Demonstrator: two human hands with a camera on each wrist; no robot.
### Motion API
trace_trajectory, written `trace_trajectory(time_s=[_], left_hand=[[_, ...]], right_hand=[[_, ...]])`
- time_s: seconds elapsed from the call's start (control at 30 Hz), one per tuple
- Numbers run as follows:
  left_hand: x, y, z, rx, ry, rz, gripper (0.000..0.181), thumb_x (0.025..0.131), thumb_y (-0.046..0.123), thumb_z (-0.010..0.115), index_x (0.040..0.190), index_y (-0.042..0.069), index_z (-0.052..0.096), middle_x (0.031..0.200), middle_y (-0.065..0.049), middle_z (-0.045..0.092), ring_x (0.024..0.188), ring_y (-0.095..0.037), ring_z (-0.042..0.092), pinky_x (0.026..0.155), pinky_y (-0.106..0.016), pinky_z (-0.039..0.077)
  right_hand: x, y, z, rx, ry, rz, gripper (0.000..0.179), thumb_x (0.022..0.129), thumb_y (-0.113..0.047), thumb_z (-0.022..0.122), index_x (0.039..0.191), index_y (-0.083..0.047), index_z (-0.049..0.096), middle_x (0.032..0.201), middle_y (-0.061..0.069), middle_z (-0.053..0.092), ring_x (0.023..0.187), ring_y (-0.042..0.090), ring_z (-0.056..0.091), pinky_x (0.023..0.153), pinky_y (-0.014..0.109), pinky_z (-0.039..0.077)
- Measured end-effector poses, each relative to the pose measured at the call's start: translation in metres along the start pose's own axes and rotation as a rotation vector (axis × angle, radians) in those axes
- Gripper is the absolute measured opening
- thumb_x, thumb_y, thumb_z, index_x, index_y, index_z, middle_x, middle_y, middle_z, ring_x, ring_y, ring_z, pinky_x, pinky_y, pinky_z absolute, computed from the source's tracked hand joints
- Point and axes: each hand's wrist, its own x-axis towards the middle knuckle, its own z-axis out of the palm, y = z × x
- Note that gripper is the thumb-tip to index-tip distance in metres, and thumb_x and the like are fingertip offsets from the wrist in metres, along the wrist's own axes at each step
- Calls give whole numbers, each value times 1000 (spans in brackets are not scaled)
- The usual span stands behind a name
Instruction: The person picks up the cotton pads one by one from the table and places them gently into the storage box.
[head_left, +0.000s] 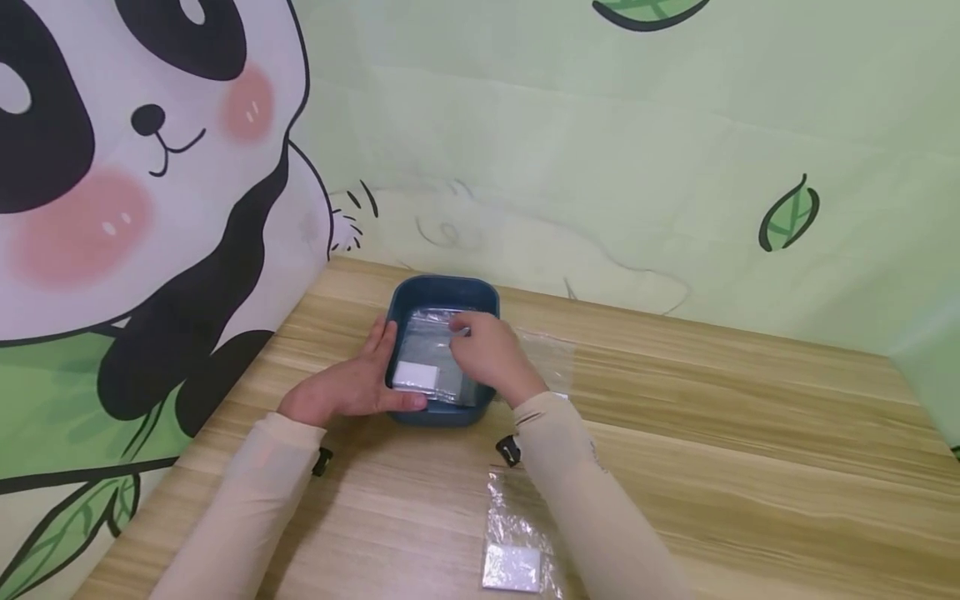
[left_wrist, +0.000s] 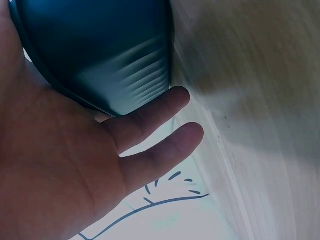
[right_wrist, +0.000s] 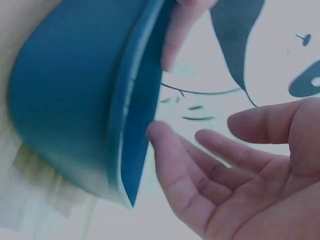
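Blue bin (head_left: pixel 445 292), ridges (left_wrist: pixel 145 75), left-wrist view only

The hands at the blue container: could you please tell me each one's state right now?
Left hand: open, touching the blue container.
Right hand: open, loosely curved, holding nothing.

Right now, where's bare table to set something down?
The table is bare right of the right sleeve, also between the left sleeve and near bag. Crowded at the blue bin: left hand, right hand, inner bag, far bag at right.
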Motion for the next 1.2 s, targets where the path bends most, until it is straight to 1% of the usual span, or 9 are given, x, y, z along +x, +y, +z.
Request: trace_trajectory(time_s=[0.17, 0.33, 0.53, 0.7, 0.8, 0.9, 1.03, 1.13, 1.2], left_hand=[[0, 2, 0, -11, 8, 4, 134, 81, 73, 69, 157, -6, -9, 162, -27, -20, 143, -50, 26, 113, -55, 31], [3, 5, 2, 3, -1, -2, 134, 81, 73, 68, 157, -4, -11, 162, -25, -22, 143, -50, 26, 112, -55, 32], [5, 6, 1, 11, 6, 3, 134, 81, 72, 69, 157, -4, -11, 163, -25, -21, 139, -51, 35, 110, -55, 36], [-1, 2, 2, 3, 11, 12, 133, 82, 70, 70, 157, -7, -10, 162, -27, -20, 141, -52, 30, 111, -56, 33], [-4, -2, 1, 4, 14, 16, 133, 82, 69, 70, 156, -9, -9, 162, -29, -19, 142, -53, 26, 111, -58, 32], [-5, -4, 1, -6, 18, 13, 133, 82, 69, 71, 156, -8, -8, 162, -29, -18, 142, -55, 24, 111, -59, 31], [-5, -4, 1, -15, 17, 8, 133, 82, 68, 71, 157, -7, -9, 162, -28, -19, 141, -55, 25, 110, -60, 32], [-5, -1, 1, -16, 14, 9, 133, 82, 68, 71, 157, -6, -10, 162, -27, -20, 140, -56, 28, 110, -59, 33], [-4, 1, 0, -19, 18, 11, 133, 82, 68, 72, 157, -6, -10, 162, -26, -20, 139, -55, 31, 109, -59, 35]], right_hand=[[-19, 18, -19, 130, 46, -8, 32, 99, -10, 52, 126, -4, 68, 100, 11, 69, 81, 21, 63, 68, 31, 51], [-38, 54, -43, 259, 89, 78, 31, 100, -9, 54, 127, -2, 66, 100, 15, 71, 79, 26, 68, 64, 30, 55], [-55, 115, -64, 223, 83, 170, 33, 100, -6, 50, 127, 7, 62, 102, 23, 68, 79, 32, 69, 69, 36, 58], [-62, 145, -68, 250, 7, 269, 36, 100, -7, 52, 132, 10, 58, 96, 22, 66, 73, 26, 66, 67, 35, 58], [-57, 152, -65, 269, -36, 301, 39, 100, -7, 52, 135, 10, 55, 93, 19, 66, 70, 22, 64, 63, 32, 56], [-52, 156, -61, 256, -43, 312, 38, 100, -6, 53, 134, 11, 54, 91, 17, 66, 70, 20, 63, 60, 31, 56], [-48, 155, -54, 219, -66, 327, 26, 98, -8, 60, 118, 9, 62, 81, 14, 64, 66, 20, 61, 57, 31, 54], [-44, 152, -51, 139, -91, 328, 15, 95, -10, 67, 101, 4, 64, 72, 10, 60, 60, 17, 57, 54, 30, 52], [-42, 151, -51, 75, -89, 328, 15, 94, -12, 71, 95, 0, 62, 69, 9, 59, 57, 16, 55, 51, 29, 50]])
